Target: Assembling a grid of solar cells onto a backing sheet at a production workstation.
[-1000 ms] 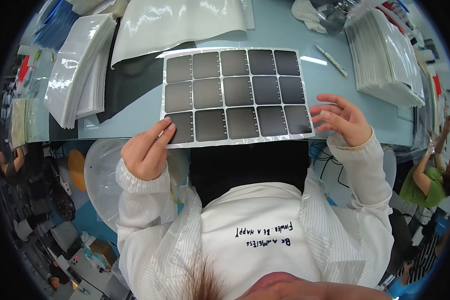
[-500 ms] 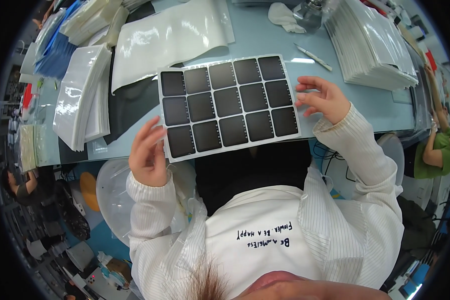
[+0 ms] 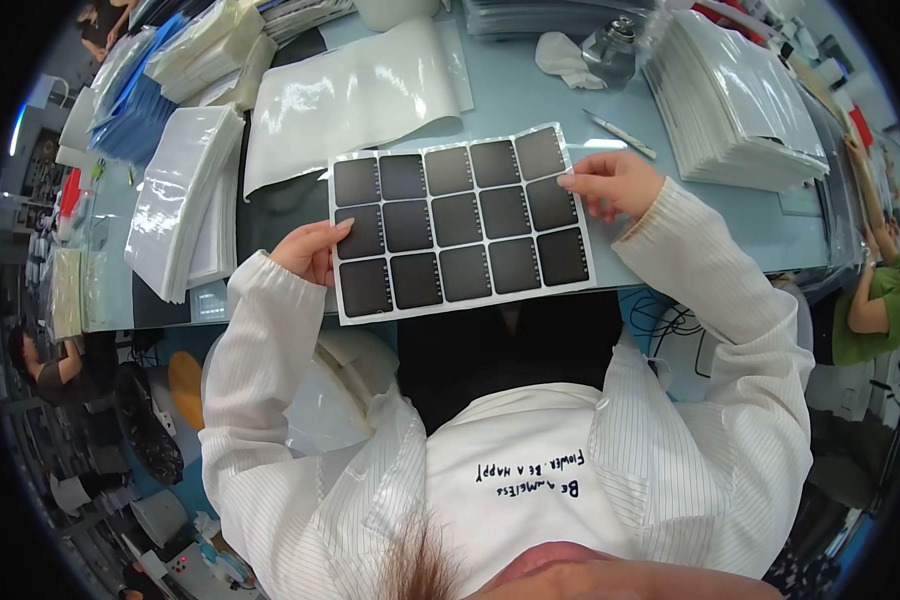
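Between my hands is a white-edged sheet [image 3: 460, 222] with rows of dark, rounded square pieces on it. My left hand [image 3: 315, 250] pinches its left edge, thumb on top. At the right edge, near the upper corner, my right hand [image 3: 613, 186] grips it the same way; the fingers underneath are partly hidden. The sheet is slightly bowed, and its near edge reaches past the table's front edge. Beyond the right hand lies a thin white-handled tool [image 3: 620, 134], perhaps a craft knife or tweezers.
A tall stack of white sheets [image 3: 735, 120] stands at right, another stack [image 3: 182, 195] at left. A glossy white film [image 3: 355, 105] lies behind the held sheet. At the back are a glass bottle [image 3: 610, 50] and crumpled tissue [image 3: 567, 60]. Other people sit at both sides.
Both hands have closed on the sheet's edges; before, their fingers were apart beside it. The sheet has shifted slightly and now bows a little.
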Available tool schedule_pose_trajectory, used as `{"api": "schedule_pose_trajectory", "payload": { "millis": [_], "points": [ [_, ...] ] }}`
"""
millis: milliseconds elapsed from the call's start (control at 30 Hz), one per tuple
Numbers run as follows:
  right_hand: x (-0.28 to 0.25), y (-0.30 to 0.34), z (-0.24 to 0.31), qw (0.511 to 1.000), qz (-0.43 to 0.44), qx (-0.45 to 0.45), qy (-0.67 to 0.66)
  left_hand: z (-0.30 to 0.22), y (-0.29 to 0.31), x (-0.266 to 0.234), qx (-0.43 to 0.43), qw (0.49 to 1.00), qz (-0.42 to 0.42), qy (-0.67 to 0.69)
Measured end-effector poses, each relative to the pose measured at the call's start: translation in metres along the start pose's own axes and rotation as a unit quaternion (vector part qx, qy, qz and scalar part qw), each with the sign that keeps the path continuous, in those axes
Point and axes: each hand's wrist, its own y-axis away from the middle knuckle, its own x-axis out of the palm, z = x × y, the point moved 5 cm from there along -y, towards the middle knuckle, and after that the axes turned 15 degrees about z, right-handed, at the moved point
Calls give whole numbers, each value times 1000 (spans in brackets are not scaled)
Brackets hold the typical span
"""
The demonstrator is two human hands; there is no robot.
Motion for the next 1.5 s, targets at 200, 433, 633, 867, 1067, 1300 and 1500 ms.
{"api": "schedule_pose_trajectory", "payload": {
  "millis": [200,433,633,867,1067,1300,1500],
  "points": [
    [5,-11,0,994,-22,-27,103,-11,0,13,23,999,-41,2],
    [1,-8,-16,988,29,-143,-58,-12,2,17,-14,983,-176,-49],
    [-7,-1,-24,986,-8,-142,-88,-16,14,13,10,968,-239,-82],
    [-24,-3,-44,983,5,-147,-113,-45,56,3,134,924,-248,-258],
    [-23,-2,-40,983,6,-147,-114,-93,141,-35,236,857,-305,-342],
    [-23,-4,-46,979,-8,-157,-129,-123,216,-219,309,805,-485,-143],
    [-20,0,-44,978,-29,-162,-129,-98,222,-290,212,784,-570,-126]
  ]
}}
